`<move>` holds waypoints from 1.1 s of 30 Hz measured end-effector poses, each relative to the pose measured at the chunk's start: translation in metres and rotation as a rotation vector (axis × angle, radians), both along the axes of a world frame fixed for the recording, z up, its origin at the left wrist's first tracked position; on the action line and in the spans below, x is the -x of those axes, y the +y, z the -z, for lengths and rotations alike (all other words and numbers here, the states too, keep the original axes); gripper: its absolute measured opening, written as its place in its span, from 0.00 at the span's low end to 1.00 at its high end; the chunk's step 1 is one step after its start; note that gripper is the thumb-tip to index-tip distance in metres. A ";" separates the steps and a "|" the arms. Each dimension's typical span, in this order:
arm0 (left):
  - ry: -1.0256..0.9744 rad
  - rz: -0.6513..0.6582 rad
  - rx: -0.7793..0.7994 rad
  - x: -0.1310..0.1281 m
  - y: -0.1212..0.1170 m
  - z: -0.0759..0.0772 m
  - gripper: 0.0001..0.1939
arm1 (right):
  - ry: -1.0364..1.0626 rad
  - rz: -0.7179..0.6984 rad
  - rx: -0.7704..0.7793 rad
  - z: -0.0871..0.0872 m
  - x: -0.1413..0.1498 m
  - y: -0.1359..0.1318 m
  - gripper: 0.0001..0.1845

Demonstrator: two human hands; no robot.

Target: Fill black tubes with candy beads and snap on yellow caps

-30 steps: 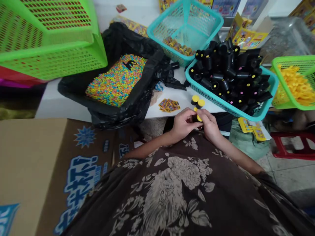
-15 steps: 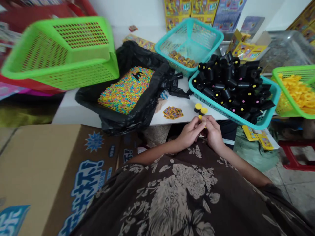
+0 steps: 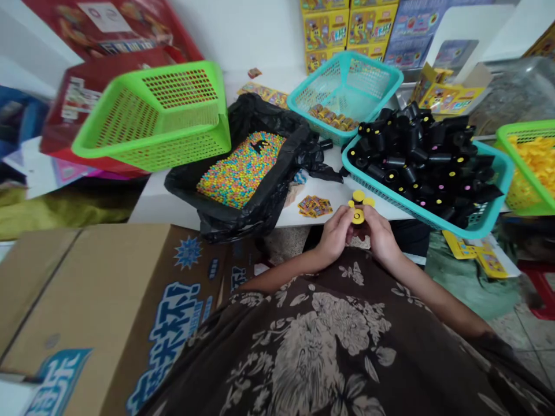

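Note:
My left hand (image 3: 336, 234) and my right hand (image 3: 381, 234) meet at the table's front edge, both closed round a small black tube with a yellow cap (image 3: 358, 217). Two more yellow-capped tubes (image 3: 361, 198) stand on the white table (image 3: 156, 202) just beyond my fingers. A teal basket (image 3: 485, 222) piled with black tubes (image 3: 416, 153) sits right of them. A black bag (image 3: 260, 216) holds small multicoloured candies (image 3: 240, 173) to the left. A few yellow stickers (image 3: 315, 205) lie between the bag and my hands.
A green basket (image 3: 160, 118) stands tilted at the back left, a second teal basket (image 3: 347, 92) with wrapped rolls at the back. A green basket of yellow caps (image 3: 531, 164) is at far right. A printed cardboard box (image 3: 95, 312) fills the lower left. Stacked cartons (image 3: 342, 26) line the wall.
The view has tilted up and shifted, showing more of the back wall. My hands stay together on the tube, whose yellow cap now faces up between my fingers.

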State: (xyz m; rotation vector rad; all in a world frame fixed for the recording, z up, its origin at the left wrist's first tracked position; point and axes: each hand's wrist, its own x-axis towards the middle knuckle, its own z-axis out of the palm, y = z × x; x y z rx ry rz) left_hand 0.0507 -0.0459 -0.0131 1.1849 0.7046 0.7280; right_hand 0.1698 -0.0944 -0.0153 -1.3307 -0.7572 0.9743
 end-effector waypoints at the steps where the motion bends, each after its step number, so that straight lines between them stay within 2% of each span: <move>1: -0.001 0.000 0.010 0.000 0.002 0.002 0.32 | 0.018 -0.033 0.013 0.001 -0.001 -0.001 0.28; 3: -0.019 -0.005 0.017 -0.001 0.003 0.005 0.32 | 0.042 -0.058 0.019 0.002 -0.002 -0.001 0.27; 9: -0.072 -0.078 -0.023 -0.006 0.000 0.009 0.33 | 0.137 -0.005 0.003 0.005 0.005 0.000 0.20; 12: -0.084 -0.092 -0.006 -0.006 0.004 0.008 0.33 | 0.131 -0.091 0.013 0.004 0.000 -0.001 0.24; 15: -0.056 -0.063 0.111 -0.001 0.010 0.004 0.31 | -0.012 -0.208 -0.042 0.002 -0.013 -0.002 0.30; 19: -0.079 0.041 0.225 0.004 0.014 -0.002 0.30 | -0.156 -0.222 -0.148 0.003 -0.024 0.001 0.36; 26: -0.157 0.119 0.269 0.006 0.014 -0.002 0.31 | -0.224 -0.109 -0.273 0.000 -0.018 0.001 0.24; 33: -0.198 0.206 0.283 0.012 0.016 -0.003 0.30 | -0.331 -0.075 -0.322 -0.006 -0.017 0.000 0.17</move>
